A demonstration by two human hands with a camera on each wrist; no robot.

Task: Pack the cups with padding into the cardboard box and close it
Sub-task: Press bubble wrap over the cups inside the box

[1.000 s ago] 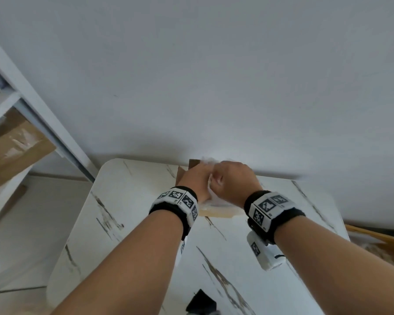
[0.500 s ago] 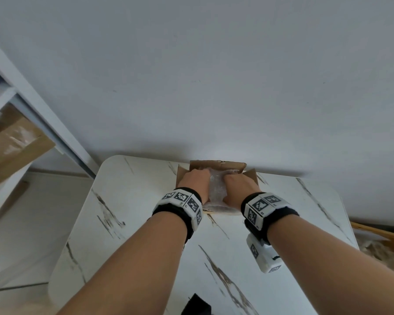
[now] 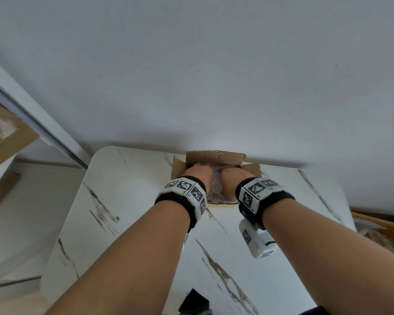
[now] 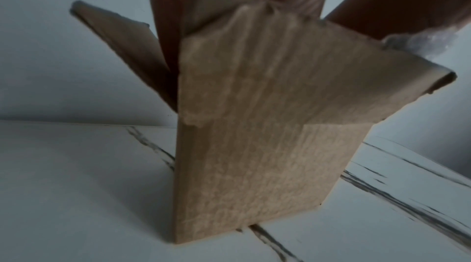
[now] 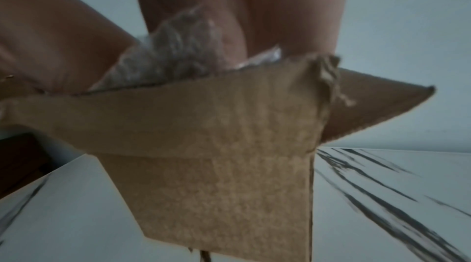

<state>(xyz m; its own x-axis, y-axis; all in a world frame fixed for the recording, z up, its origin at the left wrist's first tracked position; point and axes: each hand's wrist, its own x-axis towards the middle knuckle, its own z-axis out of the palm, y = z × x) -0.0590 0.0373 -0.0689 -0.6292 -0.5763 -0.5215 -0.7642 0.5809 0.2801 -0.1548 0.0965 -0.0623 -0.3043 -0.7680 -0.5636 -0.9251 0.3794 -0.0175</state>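
A small brown cardboard box stands open at the far edge of the table, its flaps spread outward. Clear bubble wrap padding fills its opening and bulges over the near rim. My left hand and right hand are both sunk into the box side by side, pressing on the wrap. In the left wrist view straight fingers run down behind a flap of the box. The right wrist view shows fingers beside the wrap, entering the box. Fingertips and any cups are hidden.
The white marble-patterned table butts against a plain wall just behind the box. A black object lies at the table's near edge. Brown cardboard leans at the far left; wooden pieces lie on the floor at the right.
A second ago both hands held the wrap bundle above the box and hid it. They have since pushed down into the box, and its back and side flaps now show.
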